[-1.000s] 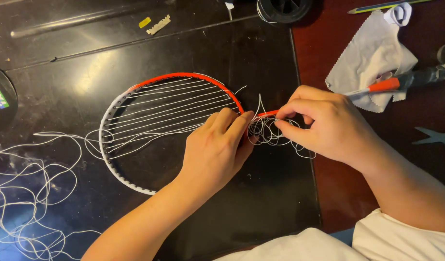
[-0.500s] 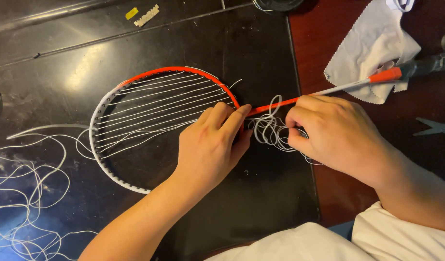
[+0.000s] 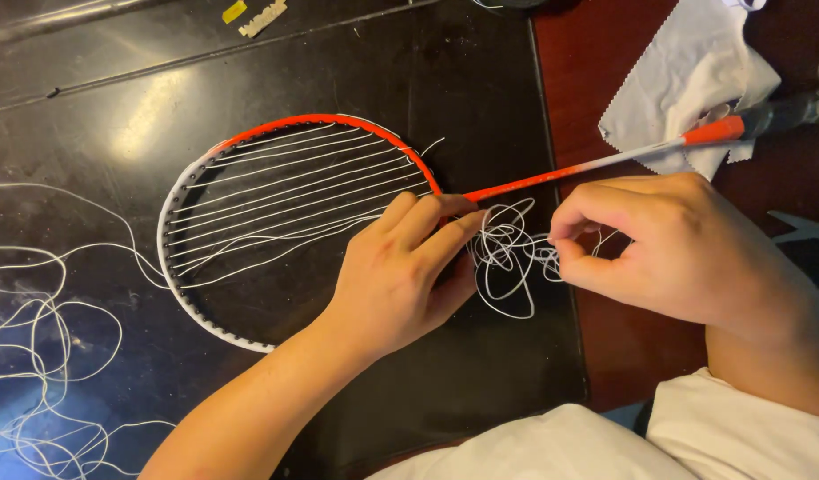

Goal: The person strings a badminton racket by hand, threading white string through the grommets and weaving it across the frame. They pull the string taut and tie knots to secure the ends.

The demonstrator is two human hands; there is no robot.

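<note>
A badminton racket with a red and white frame [image 3: 187,187] lies on a black mat, partly strung with white string. Its thin red and white shaft [image 3: 596,164] runs up to the right. My left hand [image 3: 405,271] rests on the frame's lower right side near the throat, fingers pressing it down. My right hand [image 3: 676,244] pinches white string just right of a tangled bunch of string [image 3: 507,253] that sits between the two hands.
Loose white string [image 3: 45,338] lies in loops at the left on the black mat [image 3: 374,71]. A white cloth [image 3: 685,80] lies at the upper right on the red-brown table [image 3: 623,356], under the racket's dark handle [image 3: 791,108]. Scissors [image 3: 805,227] show at the right edge.
My right hand has pulled away to the right with the string, and the tangle now lies stretched out between the hands. My left hand stays on the frame.
</note>
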